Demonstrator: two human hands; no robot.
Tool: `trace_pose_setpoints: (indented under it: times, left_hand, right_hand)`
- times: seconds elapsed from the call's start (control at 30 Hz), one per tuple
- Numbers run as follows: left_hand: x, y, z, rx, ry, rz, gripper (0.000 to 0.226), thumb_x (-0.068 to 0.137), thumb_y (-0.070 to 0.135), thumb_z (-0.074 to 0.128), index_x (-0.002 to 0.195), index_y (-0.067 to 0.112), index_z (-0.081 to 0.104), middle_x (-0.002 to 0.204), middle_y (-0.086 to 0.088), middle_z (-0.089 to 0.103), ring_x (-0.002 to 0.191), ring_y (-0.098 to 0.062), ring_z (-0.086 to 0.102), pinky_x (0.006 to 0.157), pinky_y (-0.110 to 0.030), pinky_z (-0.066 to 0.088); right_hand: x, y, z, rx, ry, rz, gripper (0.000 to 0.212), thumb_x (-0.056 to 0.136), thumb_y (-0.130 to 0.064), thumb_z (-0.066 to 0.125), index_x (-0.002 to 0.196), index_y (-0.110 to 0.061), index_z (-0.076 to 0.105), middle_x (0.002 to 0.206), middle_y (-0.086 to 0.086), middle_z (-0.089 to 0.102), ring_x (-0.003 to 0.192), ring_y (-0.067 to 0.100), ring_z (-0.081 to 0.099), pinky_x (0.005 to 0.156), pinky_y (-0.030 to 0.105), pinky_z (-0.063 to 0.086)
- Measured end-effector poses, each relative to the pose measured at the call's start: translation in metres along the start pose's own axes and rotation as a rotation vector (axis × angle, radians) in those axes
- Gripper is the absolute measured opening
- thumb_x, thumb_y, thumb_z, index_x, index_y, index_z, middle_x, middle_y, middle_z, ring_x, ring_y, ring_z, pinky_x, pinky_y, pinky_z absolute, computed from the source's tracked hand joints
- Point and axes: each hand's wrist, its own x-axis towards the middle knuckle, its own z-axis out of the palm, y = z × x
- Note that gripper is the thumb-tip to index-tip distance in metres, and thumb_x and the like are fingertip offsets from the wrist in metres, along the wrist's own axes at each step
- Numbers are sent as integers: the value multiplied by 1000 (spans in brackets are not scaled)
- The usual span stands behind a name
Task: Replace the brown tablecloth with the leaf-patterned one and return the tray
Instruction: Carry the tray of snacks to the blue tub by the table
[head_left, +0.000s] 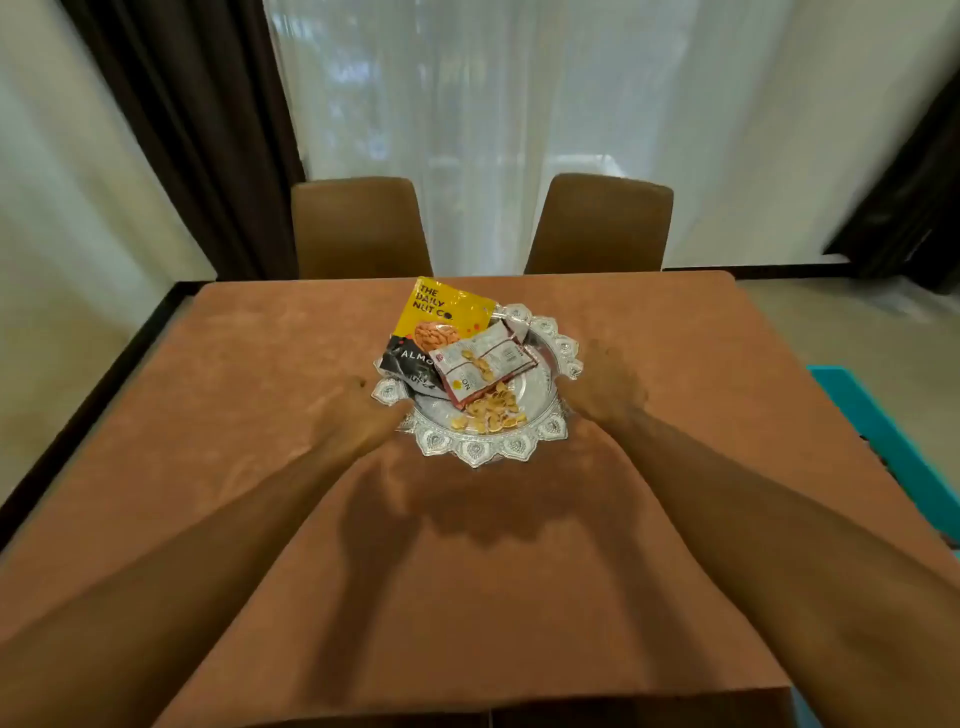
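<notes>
1. Brown tablecloth (234, 415): spread flat over the whole counter, which is hidden beneath it. The near edge is folded down over the front. Shadows of both arms and of the tray are cast on it toward the viewer.
2. Left hand (358, 415): blurred, closed on the left rim of the tray, fingertips hidden under the rim.
3. Right hand (608, 387): blurred, closed on the right rim, opposite the left.
4. Tray (475, 452): silver, round, with a scalloped embossed rim. It is held between the two hands at the middle of the counter.
5. Contents of the tray: pale nuts (491, 410) at the near side. A white-and-red packet (483, 366) is laid across the middle. A black packet (408, 364) is at the left. A yellow packet (441, 312) marked "THE DAILY NUT CO." overhangs the far rim.
6. Teal object (883, 441): partly seen beyond the right edge of the counter, kind not determinable.
7. Two brown chairs (358, 228) (600, 223): set at the far side.
8. Sheer white curtain (493, 104): flanked by dark drapes (182, 104).
</notes>
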Motion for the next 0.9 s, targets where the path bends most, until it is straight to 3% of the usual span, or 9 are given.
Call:
trace_pose_setpoints:
  times: [0.07, 0.13, 0.2, 0.27, 0.37, 0.47, 0.57, 0.7, 0.9]
  left_hand:
    - [15, -2, 11, -166, -52, -53, 63, 71, 58, 74, 119, 28, 49, 113, 3, 64, 89, -19, 63, 75, -35, 52]
    - [22, 0, 22, -289, -110, -97, 47, 71, 50, 78, 105, 34, 52, 104, 7, 66, 88, -20, 67, 79, -43, 58]
    - [30, 3, 30, -407, -119, -112, 34, 72, 35, 81, 95, 33, 56, 98, 5, 70, 85, -22, 70, 78, -47, 61]
    - [35, 5, 33, -519, -118, -136, 40, 74, 21, 81, 105, 29, 59, 102, -2, 71, 85, -24, 71, 76, -50, 61]
    - [36, 5, 36, -654, -127, -163, 49, 74, 6, 80, 116, 20, 59, 104, -7, 72, 83, -25, 72, 67, -44, 62]
    - [26, 9, 32, -689, -127, -164, 46, 74, 2, 80, 113, 18, 60, 100, -6, 73, 77, -20, 72, 56, -29, 55]
    - [7, 19, 26, -677, -133, -142, 44, 75, 4, 80, 111, 21, 60, 97, -3, 72, 75, -19, 70, 47, -23, 50]
    - [-37, 37, 13, -660, -119, -84, 42, 74, 4, 80, 98, 31, 58, 92, 0, 72, 72, -17, 71, 46, -24, 51]
    - [-142, 54, 7, -680, -107, -76, 41, 72, 1, 80, 99, 26, 63, 84, 2, 74, 60, -10, 72, 44, -24, 52]
  right_hand:
    - [13, -1, 14, 45, -8, 27, 35, 85, -37, 76, 106, -10, 69, 94, 10, 68, 90, 35, 65, 66, 29, 37]
    - [21, 2, 26, 70, -92, 74, 20, 86, -32, 73, 98, -18, 68, 99, 8, 72, 85, 28, 66, 66, 29, 41]
    - [28, 2, 36, 77, -153, 104, 22, 88, -31, 69, 107, -20, 70, 99, 2, 72, 86, 26, 67, 67, 28, 43]
    - [31, 4, 40, 82, -150, 141, 27, 90, -35, 68, 114, -23, 70, 99, -2, 70, 88, 24, 66, 65, 27, 41]
    - [31, 9, 40, 137, -154, 212, 25, 86, -39, 72, 108, -28, 69, 97, -3, 72, 83, 21, 66, 63, 28, 45]
    - [25, 13, 31, 221, -126, 276, 25, 77, -39, 78, 96, -30, 64, 92, -4, 72, 80, 20, 70, 71, 33, 56]
    - [12, 21, 15, 315, -73, 308, 30, 72, -38, 81, 97, -28, 67, 90, -8, 72, 79, 19, 70, 74, 35, 59]
    - [-21, 35, -17, 427, -55, 353, 17, 70, -36, 81, 71, -29, 66, 74, -10, 73, 65, 14, 71, 59, 30, 57]
    - [-93, 60, -85, 542, -52, 368, 17, 69, -31, 82, 65, -27, 66, 63, -15, 67, 63, 10, 68, 58, 28, 53]
